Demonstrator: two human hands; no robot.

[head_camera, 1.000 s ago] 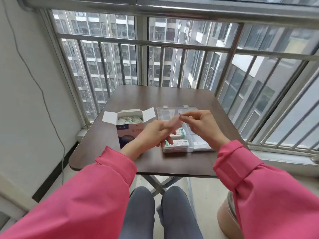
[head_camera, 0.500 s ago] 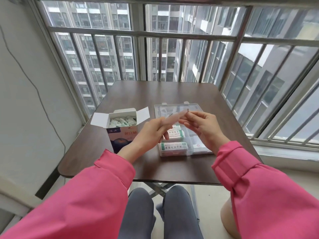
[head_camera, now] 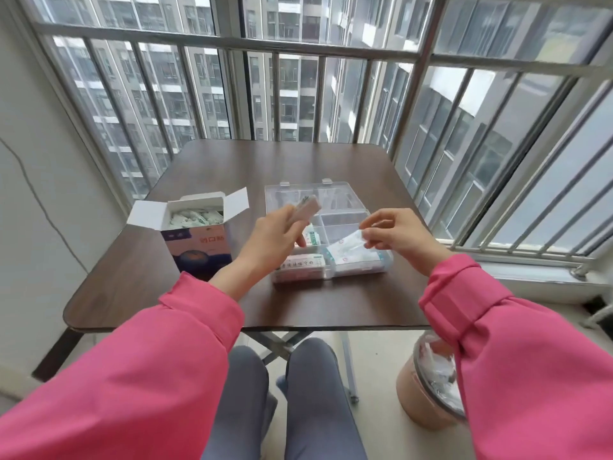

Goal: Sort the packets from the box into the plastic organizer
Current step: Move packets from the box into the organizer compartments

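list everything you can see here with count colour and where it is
table: 1, dark brown, by the barred window
box: 1, white and blue, open, left on table, packets inside
plastic organizer: 1, clear, lid open, centre of table
packet: 1, white, pinched over the organizer
pale strip: 1, held above the organizer
bin: 1, brown, on floor at right
left hand: holds the strip
right hand: pinches the packet
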